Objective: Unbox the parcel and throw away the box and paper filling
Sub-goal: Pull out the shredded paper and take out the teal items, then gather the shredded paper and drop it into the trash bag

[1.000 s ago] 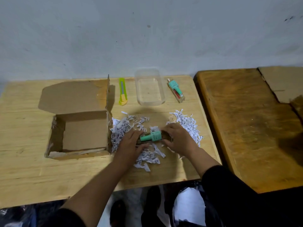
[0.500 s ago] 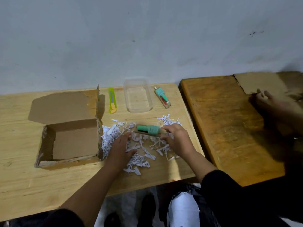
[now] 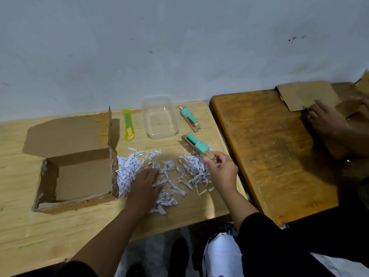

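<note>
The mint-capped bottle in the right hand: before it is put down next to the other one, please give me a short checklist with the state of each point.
1. Right hand grips the bottle by its lower end: ok.
2. Free table space beside the second bottle: ok.
3. Clear container out of the way: ok.
4. Left hand rests on the shredded paper, not blocking: ok.
5. Cardboard box empty: ok.
6. Bottle cap tight: cannot tell.

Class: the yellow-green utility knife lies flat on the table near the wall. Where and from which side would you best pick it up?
Pinch the utility knife across its long plastic sides at mid-body, coming from above. It lies flat and clear of the open box and clear container.
</note>
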`<action>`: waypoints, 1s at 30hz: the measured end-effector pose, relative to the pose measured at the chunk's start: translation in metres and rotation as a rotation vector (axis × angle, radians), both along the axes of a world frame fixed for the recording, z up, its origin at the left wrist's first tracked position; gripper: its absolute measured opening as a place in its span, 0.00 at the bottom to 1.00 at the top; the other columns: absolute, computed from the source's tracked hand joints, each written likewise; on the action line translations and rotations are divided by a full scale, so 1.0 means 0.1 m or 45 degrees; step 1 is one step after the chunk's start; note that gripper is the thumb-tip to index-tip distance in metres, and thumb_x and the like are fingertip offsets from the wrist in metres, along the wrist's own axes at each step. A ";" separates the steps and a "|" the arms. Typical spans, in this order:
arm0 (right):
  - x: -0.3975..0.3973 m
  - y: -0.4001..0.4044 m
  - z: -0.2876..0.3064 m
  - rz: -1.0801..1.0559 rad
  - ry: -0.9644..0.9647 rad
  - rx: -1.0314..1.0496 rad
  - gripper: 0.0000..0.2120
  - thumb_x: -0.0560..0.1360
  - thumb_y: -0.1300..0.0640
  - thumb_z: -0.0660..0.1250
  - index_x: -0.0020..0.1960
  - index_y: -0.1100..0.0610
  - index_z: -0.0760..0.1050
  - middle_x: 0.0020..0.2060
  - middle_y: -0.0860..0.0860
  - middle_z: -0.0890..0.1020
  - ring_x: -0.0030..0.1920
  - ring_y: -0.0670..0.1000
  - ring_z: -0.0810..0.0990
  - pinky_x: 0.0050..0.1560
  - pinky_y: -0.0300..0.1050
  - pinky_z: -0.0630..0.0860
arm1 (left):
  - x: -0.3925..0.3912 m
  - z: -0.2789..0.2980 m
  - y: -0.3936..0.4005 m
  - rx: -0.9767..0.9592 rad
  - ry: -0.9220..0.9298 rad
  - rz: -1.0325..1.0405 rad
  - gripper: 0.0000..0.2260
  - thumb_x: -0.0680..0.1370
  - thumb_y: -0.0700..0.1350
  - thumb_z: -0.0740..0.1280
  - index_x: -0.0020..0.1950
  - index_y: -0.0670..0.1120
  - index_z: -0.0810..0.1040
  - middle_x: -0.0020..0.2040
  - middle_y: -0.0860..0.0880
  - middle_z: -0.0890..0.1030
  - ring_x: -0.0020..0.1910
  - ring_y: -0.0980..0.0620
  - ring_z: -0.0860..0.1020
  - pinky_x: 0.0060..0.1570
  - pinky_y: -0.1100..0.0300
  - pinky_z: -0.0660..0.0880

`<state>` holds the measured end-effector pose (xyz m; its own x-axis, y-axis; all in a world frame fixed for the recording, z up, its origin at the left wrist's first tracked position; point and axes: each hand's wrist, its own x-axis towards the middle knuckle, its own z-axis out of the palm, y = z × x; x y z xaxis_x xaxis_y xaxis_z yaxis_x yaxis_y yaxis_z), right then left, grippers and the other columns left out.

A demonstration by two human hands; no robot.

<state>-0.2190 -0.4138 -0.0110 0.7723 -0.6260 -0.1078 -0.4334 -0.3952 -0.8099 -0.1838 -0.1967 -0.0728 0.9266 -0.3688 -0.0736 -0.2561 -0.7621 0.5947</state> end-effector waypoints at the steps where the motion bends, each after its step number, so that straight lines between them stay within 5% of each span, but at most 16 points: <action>1: 0.06 -0.04 0.00 -0.038 -0.019 0.016 0.18 0.72 0.55 0.69 0.60 0.58 0.75 0.49 0.50 0.75 0.50 0.51 0.76 0.43 0.45 0.78 | 0.00 -0.01 -0.03 0.006 -0.017 -0.012 0.23 0.73 0.44 0.70 0.67 0.43 0.71 0.65 0.41 0.72 0.66 0.41 0.68 0.65 0.50 0.66; 4: 0.27 -0.17 -0.05 -0.163 -0.072 0.081 0.20 0.73 0.54 0.69 0.62 0.59 0.73 0.51 0.52 0.76 0.51 0.53 0.78 0.49 0.52 0.81 | 0.01 -0.04 -0.13 0.024 -0.057 -0.058 0.22 0.73 0.44 0.70 0.66 0.43 0.72 0.64 0.42 0.74 0.64 0.43 0.70 0.64 0.52 0.67; 14: 1.03 -0.56 -0.32 -0.296 0.063 0.087 0.19 0.74 0.53 0.66 0.62 0.59 0.73 0.59 0.57 0.75 0.58 0.54 0.72 0.55 0.45 0.71 | 0.05 -0.13 -0.26 -0.022 -0.127 -0.040 0.21 0.75 0.55 0.58 0.59 0.44 0.77 0.56 0.46 0.78 0.56 0.48 0.76 0.55 0.55 0.74; 24: 1.27 -0.64 -0.44 -0.026 0.200 -0.070 0.23 0.74 0.50 0.66 0.64 0.61 0.71 0.61 0.59 0.75 0.62 0.58 0.71 0.64 0.49 0.66 | 0.10 0.02 -0.28 -0.163 -0.038 -0.017 0.13 0.78 0.50 0.60 0.60 0.48 0.75 0.57 0.52 0.73 0.55 0.55 0.74 0.52 0.70 0.68; 30: 0.72 -0.64 -0.28 0.372 -0.011 -0.108 0.33 0.68 0.41 0.68 0.67 0.59 0.69 0.63 0.57 0.75 0.63 0.55 0.73 0.60 0.48 0.72 | 0.16 0.22 -0.12 -0.132 -0.210 0.029 0.21 0.76 0.61 0.56 0.62 0.50 0.74 0.63 0.50 0.73 0.63 0.53 0.71 0.60 0.56 0.70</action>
<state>-0.1472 -0.4781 -0.0389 0.9218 -0.3835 -0.0571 -0.2844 -0.5688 -0.7717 -0.1682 -0.2083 -0.0508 0.9313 -0.3450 0.1173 -0.3398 -0.7060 0.6214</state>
